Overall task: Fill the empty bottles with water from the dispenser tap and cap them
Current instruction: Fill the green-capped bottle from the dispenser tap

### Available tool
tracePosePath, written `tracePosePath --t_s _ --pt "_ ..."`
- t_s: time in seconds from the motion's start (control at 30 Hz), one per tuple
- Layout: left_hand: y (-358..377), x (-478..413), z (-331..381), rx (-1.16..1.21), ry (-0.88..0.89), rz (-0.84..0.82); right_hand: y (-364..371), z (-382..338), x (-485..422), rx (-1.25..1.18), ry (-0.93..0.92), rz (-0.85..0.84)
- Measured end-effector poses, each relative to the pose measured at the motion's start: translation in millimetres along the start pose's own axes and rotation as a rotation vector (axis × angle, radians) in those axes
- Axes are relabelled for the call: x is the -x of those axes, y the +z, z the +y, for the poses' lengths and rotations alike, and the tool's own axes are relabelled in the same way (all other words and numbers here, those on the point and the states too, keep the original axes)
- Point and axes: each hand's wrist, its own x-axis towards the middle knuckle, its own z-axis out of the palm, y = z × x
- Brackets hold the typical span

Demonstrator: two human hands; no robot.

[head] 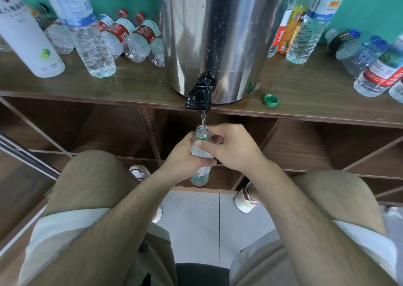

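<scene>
A steel water dispenser point(220, 34) stands on the wooden shelf top point(135, 84). Its black tap point(199, 94) hangs over the shelf's front edge, and a thin stream of water runs from it. Directly below, a clear bottle with a green neck ring and green label point(201, 154) is held upright, its open mouth under the stream. My left hand point(185, 157) grips the bottle's body. My right hand point(233, 148) holds it near the neck and shoulder. A loose green cap point(270, 100) lies on the shelf top to the right of the dispenser.
Several plastic bottles stand or lie left of the dispenser, with a tall white bottle point(26, 34) at the far left. More bottles point(311, 23) crowd the right side. Open shelf compartments sit below the top. My knees flank the bottle above the wet tiled floor point(196, 220).
</scene>
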Motion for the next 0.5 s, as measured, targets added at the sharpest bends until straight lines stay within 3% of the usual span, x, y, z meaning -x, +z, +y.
tracePosePath --t_s 0.5 --pt "0.0 -2.0 -2.6 0.009 0.004 0.002 1.2 1.3 -0.7 -0.012 -0.002 0.012"
